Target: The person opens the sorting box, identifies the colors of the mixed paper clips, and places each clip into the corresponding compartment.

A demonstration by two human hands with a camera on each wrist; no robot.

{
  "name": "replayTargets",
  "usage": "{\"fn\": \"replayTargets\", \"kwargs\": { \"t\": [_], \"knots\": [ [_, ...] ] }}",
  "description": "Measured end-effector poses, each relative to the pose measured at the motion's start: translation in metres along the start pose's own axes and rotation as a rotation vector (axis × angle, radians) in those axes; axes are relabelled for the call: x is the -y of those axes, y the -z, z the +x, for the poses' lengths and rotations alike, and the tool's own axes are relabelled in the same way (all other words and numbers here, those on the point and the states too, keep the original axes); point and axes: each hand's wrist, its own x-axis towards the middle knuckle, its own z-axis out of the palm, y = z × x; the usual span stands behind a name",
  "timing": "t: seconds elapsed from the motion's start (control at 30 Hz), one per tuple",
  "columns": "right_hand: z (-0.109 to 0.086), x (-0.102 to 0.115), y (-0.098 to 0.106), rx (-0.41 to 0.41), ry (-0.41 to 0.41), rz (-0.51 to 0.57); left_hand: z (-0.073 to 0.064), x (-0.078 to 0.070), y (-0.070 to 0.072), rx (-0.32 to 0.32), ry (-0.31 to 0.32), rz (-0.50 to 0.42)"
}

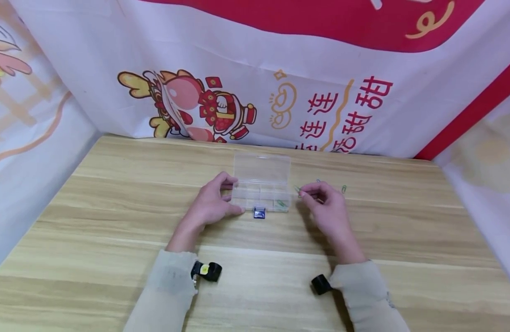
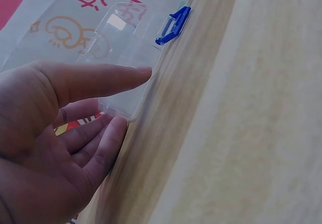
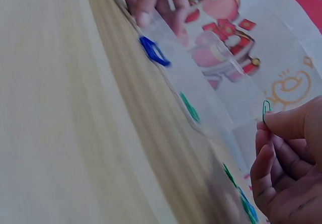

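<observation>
Paperclip (image 1: 298, 190) is pinched near its end by the right hand (image 1: 327, 210), thumb against finger, just right of the clear box (image 1: 246, 203). Left hand (image 1: 209, 203) has thumb and fingers wrapped on the box's left end. That pinch looks pretty skimpy, so I'd worry about a slip dropping it on the tabletop (image 1: 259, 263). And if the left hand jerks the box, it could snag an edge and ping off.
</observation>
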Motion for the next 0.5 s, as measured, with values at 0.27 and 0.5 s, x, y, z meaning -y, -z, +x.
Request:
{"fn": "replayTargets", "kwargs": {
  "t": [0.27,0.5],
  "knots": [
    [0.002,0.002,-0.018,0.031,-0.015,0.012,0.002,0.001,0.0,0.005,0.008,0.0],
    [0.004,0.0,-0.019,0.035,-0.052,-0.004,0.002,0.002,0.0,0.003,0.007,0.002]
  ]
}}
